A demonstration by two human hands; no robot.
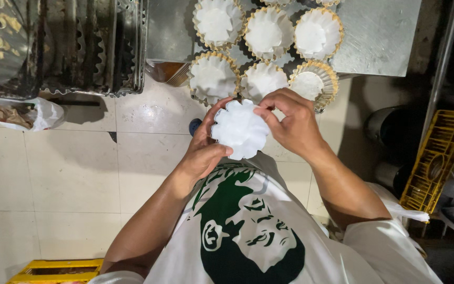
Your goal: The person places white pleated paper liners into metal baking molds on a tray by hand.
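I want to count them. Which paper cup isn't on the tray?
The white fluted paper liner held between the left hand and right hand; the others sit in moulds on the metal tray.

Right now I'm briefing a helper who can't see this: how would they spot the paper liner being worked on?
Start at the steel table at the top, where fluted tins hold white paper liners. Just below its edge, the left hand and right hand pinch one white fluted liner. It alone sits in no tin.

Bakery kitchen: fluted tins [269,32] w/ paper liners, stacked metal trays [64,47], steel table [379,37].
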